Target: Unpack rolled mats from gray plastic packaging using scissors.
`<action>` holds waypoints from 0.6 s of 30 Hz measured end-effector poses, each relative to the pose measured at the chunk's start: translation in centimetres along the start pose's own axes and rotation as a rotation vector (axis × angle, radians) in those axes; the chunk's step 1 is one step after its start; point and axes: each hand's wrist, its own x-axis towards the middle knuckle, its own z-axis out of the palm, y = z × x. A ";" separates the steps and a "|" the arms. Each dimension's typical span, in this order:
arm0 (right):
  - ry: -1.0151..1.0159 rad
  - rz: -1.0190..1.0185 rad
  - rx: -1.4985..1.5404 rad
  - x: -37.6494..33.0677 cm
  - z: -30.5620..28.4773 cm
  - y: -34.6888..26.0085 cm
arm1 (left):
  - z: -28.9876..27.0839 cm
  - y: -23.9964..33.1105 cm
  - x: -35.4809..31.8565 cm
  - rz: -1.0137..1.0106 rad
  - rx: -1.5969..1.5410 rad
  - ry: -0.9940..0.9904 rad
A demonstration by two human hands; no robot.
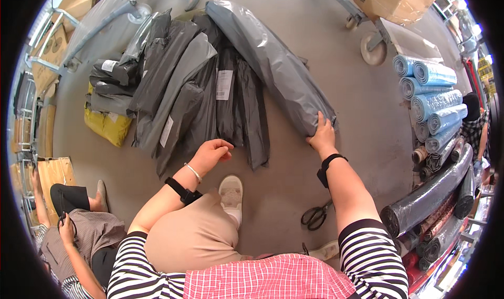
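A long grey plastic-wrapped package (268,63) slants across the pile, its near end toward me on the right. My right hand (321,135) grips that near end, fingers over the top and thumb at the side. To its left, my left hand (211,155) hovers in front of the pile, fingers curled in, with nothing visible in them. Beside it, several dark grey wrapped packages (181,107) lie fanned out on the floor, some with white labels. One labelled black package (224,97) lies in the middle. Black-handled scissors (314,218) rest on the floor near my right forearm.
A yellow bag (107,127) lies at the pile's left. Blue rolls (433,107) and dark wrapped rolls (425,194) are stacked on the right. A wheeled cart (374,47) stands far right. At lower left a co-worker (79,236) sits beside a cardboard box (56,172).
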 end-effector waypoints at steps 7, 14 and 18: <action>-0.185 -0.035 0.217 -0.3 -2.3 0.8 | 1.8 -0.3 0.8 0.006 -0.001 -0.057; -0.524 0.108 1.236 -10.3 4.7 -1.1 | 3.4 -0.7 0.6 0.056 0.148 -0.181; -0.730 0.281 1.522 -14.9 8.7 0.6 | 4.2 -1.3 0.7 0.183 0.339 -0.319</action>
